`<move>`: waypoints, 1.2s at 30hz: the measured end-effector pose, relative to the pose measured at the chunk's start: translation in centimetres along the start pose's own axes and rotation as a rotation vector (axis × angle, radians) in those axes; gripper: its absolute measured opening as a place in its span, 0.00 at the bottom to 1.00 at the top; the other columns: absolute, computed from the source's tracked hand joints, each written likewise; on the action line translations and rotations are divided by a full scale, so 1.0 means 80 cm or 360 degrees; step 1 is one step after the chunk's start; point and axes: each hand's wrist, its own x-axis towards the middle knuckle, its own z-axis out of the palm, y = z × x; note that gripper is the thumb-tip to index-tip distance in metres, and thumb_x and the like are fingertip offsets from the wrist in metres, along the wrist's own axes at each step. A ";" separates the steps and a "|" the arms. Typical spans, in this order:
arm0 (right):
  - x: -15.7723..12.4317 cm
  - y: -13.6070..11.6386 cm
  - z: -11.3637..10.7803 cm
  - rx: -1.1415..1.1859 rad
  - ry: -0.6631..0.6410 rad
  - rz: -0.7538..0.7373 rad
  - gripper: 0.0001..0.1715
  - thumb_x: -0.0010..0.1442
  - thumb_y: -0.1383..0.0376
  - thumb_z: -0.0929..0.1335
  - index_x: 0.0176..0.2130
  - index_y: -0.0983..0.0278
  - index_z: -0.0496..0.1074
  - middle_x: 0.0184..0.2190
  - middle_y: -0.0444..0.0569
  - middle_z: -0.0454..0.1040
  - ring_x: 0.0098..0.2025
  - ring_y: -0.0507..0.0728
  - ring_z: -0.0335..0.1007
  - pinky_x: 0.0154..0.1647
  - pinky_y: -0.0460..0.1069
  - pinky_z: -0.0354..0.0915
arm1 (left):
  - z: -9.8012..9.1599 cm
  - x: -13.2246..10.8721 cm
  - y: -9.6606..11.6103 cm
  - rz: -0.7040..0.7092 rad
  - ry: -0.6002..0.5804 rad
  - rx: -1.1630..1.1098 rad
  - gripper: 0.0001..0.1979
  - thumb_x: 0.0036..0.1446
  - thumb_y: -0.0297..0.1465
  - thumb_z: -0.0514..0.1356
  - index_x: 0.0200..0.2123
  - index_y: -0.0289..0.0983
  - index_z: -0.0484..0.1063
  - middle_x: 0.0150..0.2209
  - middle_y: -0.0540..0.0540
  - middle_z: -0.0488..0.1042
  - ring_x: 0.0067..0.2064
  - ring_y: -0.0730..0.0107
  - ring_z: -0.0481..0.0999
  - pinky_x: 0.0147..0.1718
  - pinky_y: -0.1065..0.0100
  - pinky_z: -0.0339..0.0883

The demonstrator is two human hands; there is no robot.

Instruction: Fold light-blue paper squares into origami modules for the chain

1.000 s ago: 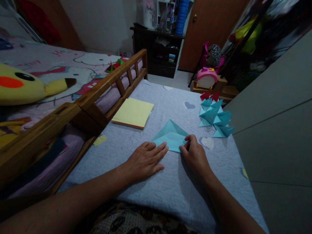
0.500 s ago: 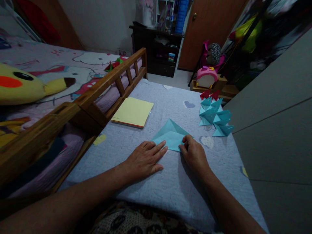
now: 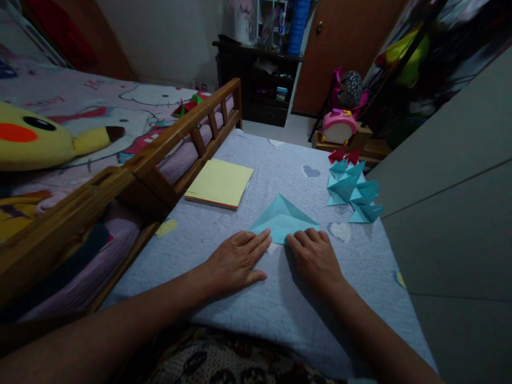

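A light blue sheet of origami paper (image 3: 282, 218), folded with a peak pointing away from me, lies flat on the bed cover. My left hand (image 3: 238, 260) rests palm down with fingers stretched out, the fingertips on the paper's near left edge. My right hand (image 3: 314, 256) is closed, its curled fingers pressed on the near right edge; its thumb is mostly hidden. Left of the folded sheet lies a stack of square paper (image 3: 220, 183), yellow on top. Folded light blue paper pieces (image 3: 346, 184) stand to the right, with red folded pieces (image 3: 344, 156) behind them.
A wooden bed rail (image 3: 188, 133) runs along the left side. Beyond it, a yellow plush toy (image 3: 36, 138) lies on another bed. A pale cabinet (image 3: 452, 213) borders the right side. A dark cabinet (image 3: 256, 101) and a pink toy case (image 3: 339, 127) stand at the back.
My right hand has moved slightly left along the near edge, from a pinch at the paper's right side to pressing with curled fingers. My left hand stays almost still.
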 end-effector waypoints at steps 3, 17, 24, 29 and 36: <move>-0.004 -0.015 -0.006 -0.0114 -0.0062 -0.0030 0.26 0.63 0.70 0.66 0.59 0.57 0.71 0.35 0.52 0.75 0.37 0.61 0.63 0.40 0.55 0.50 | -0.002 -0.002 -0.001 0.0001 0.0007 -0.0010 0.35 0.66 0.47 0.56 0.67 0.31 0.57 0.70 0.35 0.56 0.63 0.54 0.65 0.63 0.59 0.54; -0.012 -0.043 -0.010 -0.0245 -0.0231 0.0063 0.29 0.65 0.69 0.65 0.64 0.58 0.66 0.41 0.59 0.74 0.41 0.65 0.65 0.45 0.58 0.55 | -0.002 -0.011 -0.001 -0.0087 0.0040 0.0093 0.34 0.65 0.47 0.57 0.64 0.28 0.61 0.67 0.31 0.61 0.61 0.50 0.66 0.61 0.56 0.58; -0.045 -0.018 -0.001 -0.0248 -0.0085 0.0058 0.29 0.62 0.74 0.64 0.61 0.62 0.69 0.58 0.60 0.71 0.55 0.69 0.64 0.54 0.62 0.57 | 0.001 -0.021 -0.005 -0.0135 0.0131 0.0081 0.30 0.66 0.46 0.56 0.63 0.30 0.63 0.66 0.33 0.64 0.61 0.50 0.67 0.60 0.54 0.60; -0.065 -0.002 0.002 -0.0263 -0.0063 0.0111 0.31 0.61 0.76 0.63 0.61 0.61 0.69 0.60 0.59 0.71 0.59 0.70 0.63 0.56 0.63 0.57 | 0.001 -0.025 -0.008 -0.0148 0.0181 0.0100 0.29 0.67 0.45 0.55 0.62 0.31 0.64 0.65 0.34 0.65 0.61 0.50 0.68 0.59 0.53 0.60; -0.082 0.012 0.000 -0.0320 -0.0065 0.0130 0.31 0.60 0.76 0.62 0.61 0.62 0.69 0.59 0.59 0.71 0.60 0.70 0.63 0.58 0.63 0.56 | 0.005 -0.031 -0.010 -0.0213 0.0219 0.0119 0.29 0.67 0.47 0.53 0.61 0.32 0.64 0.64 0.33 0.66 0.62 0.48 0.67 0.58 0.52 0.63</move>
